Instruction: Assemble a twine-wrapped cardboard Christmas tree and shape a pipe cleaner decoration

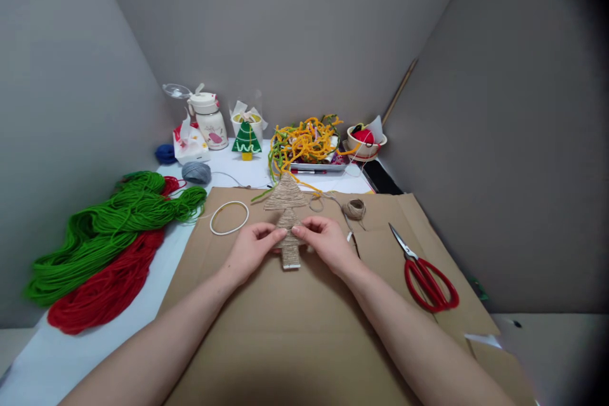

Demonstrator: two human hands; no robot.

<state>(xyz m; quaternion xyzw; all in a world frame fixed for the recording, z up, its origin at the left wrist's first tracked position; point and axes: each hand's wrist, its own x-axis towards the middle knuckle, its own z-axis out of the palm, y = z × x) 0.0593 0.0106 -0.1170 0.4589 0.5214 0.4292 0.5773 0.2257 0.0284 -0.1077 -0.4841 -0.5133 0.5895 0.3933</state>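
Between both hands is a tree-shaped piece wrapped in twine (288, 247), with a pale bare edge at its bottom. My left hand (254, 246) pinches its left side, the thumb lying on the front. From the right, my right hand (328, 241) grips the same piece, also thumb on top. A twine-wrapped triangle (285, 195) appears directly above it; I cannot tell whether the two are joined. The fingers behind the piece are mostly hidden. A small ball of twine (354, 209) lies beyond my right hand, and a white ring (212, 222) beyond my left.
Red-handled scissors (431, 285) lie open on the cardboard (285, 355) at right. Green yarn (118, 219) and red yarn (111, 285) fill the left. Behind are grey yarn (196, 172), a bottle (210, 124), a green tree ornament (246, 139), orange yarn (311, 143) and a bowl (364, 151).
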